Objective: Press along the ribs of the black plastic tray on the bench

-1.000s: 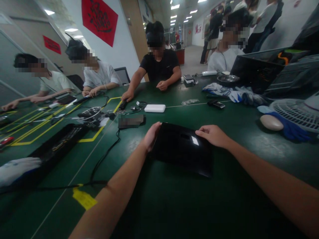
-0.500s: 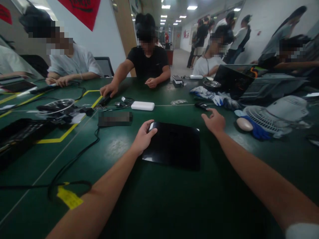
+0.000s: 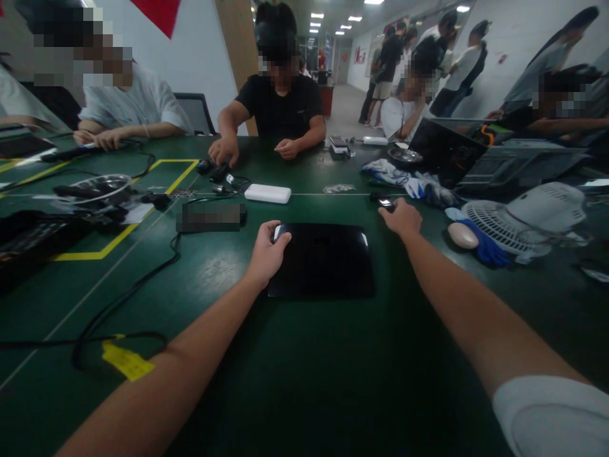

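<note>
A flat black panel with a glossy face [image 3: 323, 263] is in front of me at the middle of the green table [image 3: 304, 368]. My left hand [image 3: 269, 254] grips its left edge near the far corner, thumb on top. To the right of the panel, my right hand [image 3: 403, 219] is closed on a small black device [image 3: 386, 205] with a bright patch on it. The device is at the tabletop, close to the white and blue gloves.
A white power bank [image 3: 268, 193] and a dark box [image 3: 209, 218] sit left of centre. At the right are a grey fan cover [image 3: 504, 222], a beige mouse [image 3: 463, 236] and gloves [image 3: 394, 178]. Cables run along the left. A person's hand [image 3: 223, 151] touches small black items across the table.
My right hand has reached the small black device and closed on it. The panel looks flatter, with my left hand still on it. The view has shifted slightly.
</note>
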`<action>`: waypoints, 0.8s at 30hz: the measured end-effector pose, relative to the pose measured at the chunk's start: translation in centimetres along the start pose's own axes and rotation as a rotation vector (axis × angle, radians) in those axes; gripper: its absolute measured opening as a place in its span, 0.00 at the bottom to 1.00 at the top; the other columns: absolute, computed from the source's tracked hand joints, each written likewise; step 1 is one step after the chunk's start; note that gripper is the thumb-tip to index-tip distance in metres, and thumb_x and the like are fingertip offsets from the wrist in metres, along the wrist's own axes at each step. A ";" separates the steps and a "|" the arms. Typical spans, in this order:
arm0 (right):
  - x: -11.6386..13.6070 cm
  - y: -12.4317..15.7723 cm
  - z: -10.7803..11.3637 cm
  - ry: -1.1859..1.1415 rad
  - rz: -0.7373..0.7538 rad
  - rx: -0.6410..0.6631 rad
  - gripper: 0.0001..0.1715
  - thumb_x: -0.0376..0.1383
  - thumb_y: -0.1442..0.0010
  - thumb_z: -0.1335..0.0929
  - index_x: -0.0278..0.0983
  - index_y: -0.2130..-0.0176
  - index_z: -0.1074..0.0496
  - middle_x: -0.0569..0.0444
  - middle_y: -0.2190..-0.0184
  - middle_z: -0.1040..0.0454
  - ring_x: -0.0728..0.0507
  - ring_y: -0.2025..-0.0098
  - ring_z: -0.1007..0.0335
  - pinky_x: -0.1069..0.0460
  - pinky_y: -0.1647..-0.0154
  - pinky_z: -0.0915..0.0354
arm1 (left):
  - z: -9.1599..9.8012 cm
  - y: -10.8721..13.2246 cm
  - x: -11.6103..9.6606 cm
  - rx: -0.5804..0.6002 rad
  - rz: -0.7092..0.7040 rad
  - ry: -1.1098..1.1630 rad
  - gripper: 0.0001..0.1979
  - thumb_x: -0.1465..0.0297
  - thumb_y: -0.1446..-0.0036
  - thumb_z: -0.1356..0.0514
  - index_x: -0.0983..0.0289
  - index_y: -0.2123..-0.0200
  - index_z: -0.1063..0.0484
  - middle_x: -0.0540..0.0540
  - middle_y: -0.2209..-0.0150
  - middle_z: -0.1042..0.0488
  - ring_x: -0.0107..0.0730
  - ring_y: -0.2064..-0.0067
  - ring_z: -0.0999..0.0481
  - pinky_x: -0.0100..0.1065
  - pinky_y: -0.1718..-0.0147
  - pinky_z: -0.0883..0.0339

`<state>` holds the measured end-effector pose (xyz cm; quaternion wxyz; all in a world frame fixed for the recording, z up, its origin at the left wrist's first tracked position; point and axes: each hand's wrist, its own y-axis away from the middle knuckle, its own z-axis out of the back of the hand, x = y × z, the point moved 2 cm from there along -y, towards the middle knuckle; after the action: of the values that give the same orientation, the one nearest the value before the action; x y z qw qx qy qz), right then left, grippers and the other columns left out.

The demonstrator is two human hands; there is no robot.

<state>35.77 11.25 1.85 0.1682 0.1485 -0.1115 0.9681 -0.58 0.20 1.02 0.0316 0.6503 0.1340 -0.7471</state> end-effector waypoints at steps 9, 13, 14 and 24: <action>-0.9 8.5 1.3 0.040 0.214 0.170 0.31 0.61 0.47 0.33 0.44 0.53 0.27 0.49 0.63 0.22 0.35 0.60 0.27 0.46 0.65 0.39 | 1.6 0.3 -0.8 -0.025 -0.032 -0.459 0.08 0.63 0.47 0.37 0.58 0.67 0.33 0.51 0.67 0.28 0.38 0.63 0.29 0.41 0.59 0.36; -0.3 9.1 1.7 0.007 0.266 0.165 0.34 0.66 0.49 0.33 0.43 0.58 0.26 0.49 0.64 0.23 0.36 0.62 0.29 0.47 0.66 0.42 | 1.7 0.6 -1.2 0.001 -0.108 -0.577 0.06 0.65 0.46 0.38 0.58 0.68 0.32 0.56 0.65 0.26 0.43 0.60 0.28 0.44 0.55 0.35; -0.2 9.0 1.7 -0.023 0.261 0.158 0.33 0.66 0.49 0.33 0.43 0.61 0.26 0.49 0.65 0.24 0.37 0.63 0.30 0.48 0.67 0.43 | 1.7 0.7 -1.2 0.002 -0.123 -0.584 0.05 0.65 0.46 0.38 0.58 0.68 0.31 0.57 0.64 0.25 0.44 0.59 0.27 0.45 0.54 0.35; 1.1 9.5 2.2 -1.100 0.112 0.476 0.29 0.65 0.46 0.38 0.44 0.65 0.35 0.66 0.82 0.58 0.49 0.81 0.63 0.50 0.78 0.58 | 1.2 1.1 -1.7 0.130 -0.207 -0.557 0.10 0.63 0.47 0.36 0.59 0.61 0.26 0.59 0.57 0.23 0.47 0.54 0.26 0.48 0.48 0.35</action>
<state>31.87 2.23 2.70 -0.0034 0.6552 0.0299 0.7548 -1.24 -1.39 2.62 -0.0507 0.4040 0.1376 -0.9029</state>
